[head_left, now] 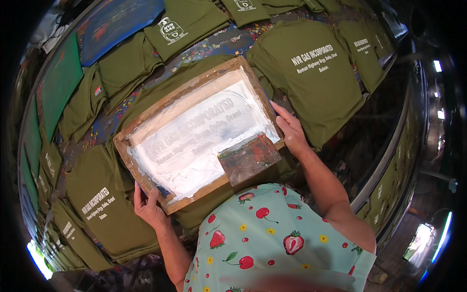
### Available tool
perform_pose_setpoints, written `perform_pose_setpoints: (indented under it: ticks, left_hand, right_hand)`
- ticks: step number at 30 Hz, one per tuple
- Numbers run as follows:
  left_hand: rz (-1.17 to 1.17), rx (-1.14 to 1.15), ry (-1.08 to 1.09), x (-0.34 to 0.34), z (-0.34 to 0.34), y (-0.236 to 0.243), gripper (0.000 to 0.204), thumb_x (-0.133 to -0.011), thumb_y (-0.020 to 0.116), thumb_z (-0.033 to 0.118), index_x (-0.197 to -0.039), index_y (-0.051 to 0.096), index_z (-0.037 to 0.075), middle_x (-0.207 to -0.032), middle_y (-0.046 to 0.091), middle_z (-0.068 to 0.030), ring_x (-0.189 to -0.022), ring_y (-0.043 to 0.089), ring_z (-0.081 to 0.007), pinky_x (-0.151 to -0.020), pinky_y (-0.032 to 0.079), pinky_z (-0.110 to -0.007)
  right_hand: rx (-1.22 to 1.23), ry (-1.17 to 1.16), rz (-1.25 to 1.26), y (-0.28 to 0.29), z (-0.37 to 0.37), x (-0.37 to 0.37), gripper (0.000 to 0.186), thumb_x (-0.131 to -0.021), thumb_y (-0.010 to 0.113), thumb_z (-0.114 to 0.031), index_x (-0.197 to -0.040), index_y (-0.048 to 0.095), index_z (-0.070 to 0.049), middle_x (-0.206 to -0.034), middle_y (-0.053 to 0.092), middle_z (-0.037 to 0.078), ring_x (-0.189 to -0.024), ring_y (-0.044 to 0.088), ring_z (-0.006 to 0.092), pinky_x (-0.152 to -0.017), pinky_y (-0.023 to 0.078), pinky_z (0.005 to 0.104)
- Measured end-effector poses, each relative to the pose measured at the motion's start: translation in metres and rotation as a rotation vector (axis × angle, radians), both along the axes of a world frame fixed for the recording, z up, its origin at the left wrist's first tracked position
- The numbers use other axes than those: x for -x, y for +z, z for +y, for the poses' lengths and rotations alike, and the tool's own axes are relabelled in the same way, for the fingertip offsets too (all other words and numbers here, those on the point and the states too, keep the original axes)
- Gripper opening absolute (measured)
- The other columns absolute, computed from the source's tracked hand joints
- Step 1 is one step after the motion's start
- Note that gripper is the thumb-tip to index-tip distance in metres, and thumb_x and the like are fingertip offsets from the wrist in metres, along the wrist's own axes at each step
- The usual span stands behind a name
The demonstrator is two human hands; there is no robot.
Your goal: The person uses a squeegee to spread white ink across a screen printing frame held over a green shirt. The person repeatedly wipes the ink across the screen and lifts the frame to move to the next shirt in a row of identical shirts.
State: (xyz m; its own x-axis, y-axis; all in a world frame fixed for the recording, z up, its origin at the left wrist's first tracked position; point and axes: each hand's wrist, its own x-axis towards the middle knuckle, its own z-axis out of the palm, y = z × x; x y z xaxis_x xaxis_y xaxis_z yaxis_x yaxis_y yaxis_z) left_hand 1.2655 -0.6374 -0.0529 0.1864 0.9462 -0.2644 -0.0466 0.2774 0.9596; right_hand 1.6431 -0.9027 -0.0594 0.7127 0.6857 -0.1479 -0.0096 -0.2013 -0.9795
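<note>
A wooden-framed printing screen (pixel 170 181) lies tilted in front of me, its pale mesh showing block lettering and white ink smeared along the inner edges. My left hand (pixel 152 208) grips its lower left corner, thumb on the wood. At the right side, my right hand (pixel 291 130) is closed round the frame's edge. A paint-stained wooden squeegee (pixel 249 160) leans in the near right corner of the screen, across the near rail. Beneath the screen an olive green shirt (pixel 168 80) spreads out, mostly covered; whether the screen touches it I cannot tell.
Several olive shirts with white print surround the screen, including one at the right (pixel 311 92) and one at the lower left (pixel 92 187). Blue (pixel 116 29) and green (pixel 61 87) boards lie at the far left. The table (pixel 214 48) is speckled with paint.
</note>
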Motion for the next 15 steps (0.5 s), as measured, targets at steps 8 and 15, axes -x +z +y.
perform_pose_setpoints:
  ticks: [8, 15]
  left_hand:
    - [0.042, -0.012, -0.003, 0.003, 0.001, -0.003, 0.066, -0.091, 0.070, -0.014, -0.156, 0.055, -0.012, -0.149, 0.067, -0.0214, -0.125, 0.069, -0.0250, -0.109, 0.054, -0.037]
    - [0.101, -0.039, 0.013, 0.006, 0.003, -0.011, 0.066, -0.087, 0.073, -0.014, -0.151, 0.059, -0.014, -0.146, 0.068, -0.0206, -0.126, 0.069, -0.0254, -0.111, 0.054, -0.036]
  right_hand:
    - [0.006, -0.005, -0.045, -0.004, -0.002, 0.000, 0.054, -0.115, 0.051, -0.017, -0.164, 0.048, 0.005, -0.161, 0.058, 0.011, -0.145, 0.054, 0.0171, -0.125, 0.036, 0.0324]
    - [0.099, -0.047, -0.586, 0.032, 0.006, -0.001, 0.039, -0.103, 0.066, -0.005, -0.141, 0.072, 0.000, -0.140, 0.073, 0.019, -0.130, 0.068, 0.0311, -0.115, 0.049, 0.0430]
